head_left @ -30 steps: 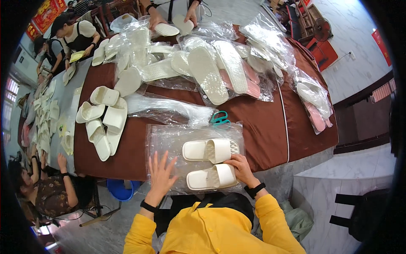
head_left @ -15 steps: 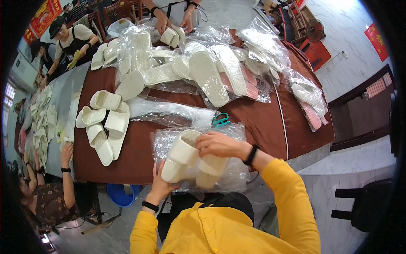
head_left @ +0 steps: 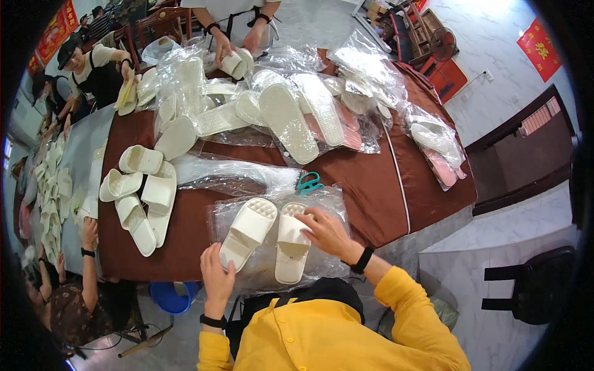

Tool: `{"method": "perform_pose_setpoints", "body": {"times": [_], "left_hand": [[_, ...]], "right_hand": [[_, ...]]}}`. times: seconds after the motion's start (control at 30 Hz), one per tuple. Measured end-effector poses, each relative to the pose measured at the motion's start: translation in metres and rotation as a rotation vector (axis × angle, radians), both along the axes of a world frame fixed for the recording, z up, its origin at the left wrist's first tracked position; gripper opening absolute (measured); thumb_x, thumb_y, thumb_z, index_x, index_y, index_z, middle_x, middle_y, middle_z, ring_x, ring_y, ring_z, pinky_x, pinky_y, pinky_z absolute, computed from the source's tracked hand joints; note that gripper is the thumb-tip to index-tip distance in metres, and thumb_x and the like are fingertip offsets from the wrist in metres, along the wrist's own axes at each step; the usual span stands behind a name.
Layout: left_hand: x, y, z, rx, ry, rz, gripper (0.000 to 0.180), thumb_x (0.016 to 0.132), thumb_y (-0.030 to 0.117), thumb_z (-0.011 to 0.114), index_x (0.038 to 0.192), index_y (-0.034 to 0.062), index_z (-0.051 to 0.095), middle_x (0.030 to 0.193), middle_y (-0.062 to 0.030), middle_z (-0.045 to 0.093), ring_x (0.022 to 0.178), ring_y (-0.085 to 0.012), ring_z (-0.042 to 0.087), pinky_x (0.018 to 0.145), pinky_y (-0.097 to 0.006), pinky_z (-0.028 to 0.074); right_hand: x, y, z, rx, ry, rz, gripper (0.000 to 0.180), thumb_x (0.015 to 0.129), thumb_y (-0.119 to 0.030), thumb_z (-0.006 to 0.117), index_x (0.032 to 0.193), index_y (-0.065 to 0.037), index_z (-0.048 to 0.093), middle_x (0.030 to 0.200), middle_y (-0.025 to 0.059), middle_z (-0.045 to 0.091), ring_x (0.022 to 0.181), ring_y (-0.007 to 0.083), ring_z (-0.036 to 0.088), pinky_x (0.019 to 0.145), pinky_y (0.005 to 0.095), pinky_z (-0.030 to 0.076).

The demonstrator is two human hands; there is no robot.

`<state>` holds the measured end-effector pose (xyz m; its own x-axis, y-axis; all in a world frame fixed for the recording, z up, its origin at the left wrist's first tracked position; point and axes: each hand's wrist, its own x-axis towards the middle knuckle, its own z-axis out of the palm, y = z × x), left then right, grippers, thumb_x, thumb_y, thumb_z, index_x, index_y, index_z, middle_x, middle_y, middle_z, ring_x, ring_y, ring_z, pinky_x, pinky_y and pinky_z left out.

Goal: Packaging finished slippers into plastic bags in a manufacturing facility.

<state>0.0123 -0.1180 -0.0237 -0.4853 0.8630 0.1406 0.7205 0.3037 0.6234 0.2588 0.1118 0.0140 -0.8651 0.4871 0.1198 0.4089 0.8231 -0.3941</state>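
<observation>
Two white slippers lie side by side before me on a clear plastic bag point(head_left: 260, 285), toes pointing away. My left hand point(head_left: 218, 278) rests along the outer heel edge of the left slipper point(head_left: 246, 229), its fingers stretched and the thumb apart near the heel. Over at the right slipper point(head_left: 292, 238), my right hand point(head_left: 328, 234) pinches the outer side of the strap with bent fingers. A pair of teal-handled scissors point(head_left: 309, 182) lies just beyond, beside a stack of clear plastic bags point(head_left: 238, 173).
Several loose white slippers point(head_left: 148, 191) lie at the left. Bagged white and pink slippers point(head_left: 288, 123) cover the far side of the brown cloth-covered table point(head_left: 396, 210). A person's hands point(head_left: 235, 46) hold slippers across the table. A blue bucket point(head_left: 173, 298) stands below the edge.
The slippers, earlier raised together and tilted between my hands, now lie apart on the plastic. My right hand has moved to the right slipper's outer side; my left hand has loosened at the heel.
</observation>
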Motion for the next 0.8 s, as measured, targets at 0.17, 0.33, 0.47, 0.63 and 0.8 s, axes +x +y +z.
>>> {"method": "perform_pose_setpoints", "body": {"times": [0.17, 0.33, 0.47, 0.63, 0.8], "left_hand": [[0.028, 0.026, -0.019, -0.128, 0.115, -0.004, 0.080, 0.075, 0.025, 0.073, 0.144, 0.0045, 0.039, 0.125, -0.0184, 0.048, 0.121, -0.0368, 0.041, 0.106, -0.052, 0.026], [0.045, 0.029, 0.000, -0.224, 0.103, -0.081, 0.088, 0.074, 0.031, 0.076, 0.148, 0.0079, 0.034, 0.140, -0.0203, 0.038, 0.131, -0.0395, 0.033, 0.109, -0.057, 0.021], [0.056, 0.039, -0.012, -0.251, 0.165, -0.171, 0.101, 0.071, 0.036, 0.081, 0.153, 0.0139, 0.026, 0.158, -0.0242, 0.013, 0.145, -0.0436, 0.013, 0.114, -0.060, 0.011], [0.061, 0.039, -0.029, -0.170, 0.077, -0.175, 0.114, 0.066, 0.032, 0.085, 0.156, 0.0169, 0.016, 0.157, -0.0305, 0.001, 0.145, -0.0473, 0.011, 0.113, -0.061, 0.017], [0.068, 0.039, -0.036, -0.102, -0.022, -0.140, 0.112, 0.067, 0.036, 0.085, 0.155, 0.0163, 0.019, 0.155, -0.0340, 0.004, 0.141, -0.0506, 0.018, 0.113, -0.056, 0.023]], "right_hand": [[0.016, -0.012, -0.035, -0.369, -0.004, -0.193, 0.052, 0.089, -0.025, 0.065, 0.134, -0.008, 0.047, 0.132, 0.0223, 0.047, 0.109, 0.0403, 0.057, 0.087, 0.0451, 0.050], [0.002, 0.045, -0.012, -0.330, 0.240, -0.281, 0.024, 0.093, -0.009, 0.056, 0.113, 0.002, 0.061, 0.100, 0.0195, 0.064, 0.096, 0.0363, 0.065, 0.082, 0.0391, 0.054], [-0.024, 0.109, -0.044, -0.647, 0.659, -0.510, 0.020, 0.092, 0.006, 0.046, 0.104, 0.005, 0.062, 0.100, 0.0160, 0.067, 0.095, 0.0246, 0.069, 0.077, 0.0321, 0.056], [-0.044, 0.127, -0.066, -1.066, 0.258, -0.618, 0.016, 0.088, -0.003, 0.064, 0.103, 0.002, 0.065, 0.085, 0.0084, 0.069, 0.071, 0.0149, 0.070, 0.062, 0.0245, 0.056], [-0.065, 0.118, -0.055, -0.890, 0.149, -0.622, 0.016, 0.085, -0.013, 0.072, 0.092, 0.002, 0.068, 0.074, 0.0059, 0.068, 0.061, 0.0114, 0.067, 0.054, 0.0241, 0.054]]}}
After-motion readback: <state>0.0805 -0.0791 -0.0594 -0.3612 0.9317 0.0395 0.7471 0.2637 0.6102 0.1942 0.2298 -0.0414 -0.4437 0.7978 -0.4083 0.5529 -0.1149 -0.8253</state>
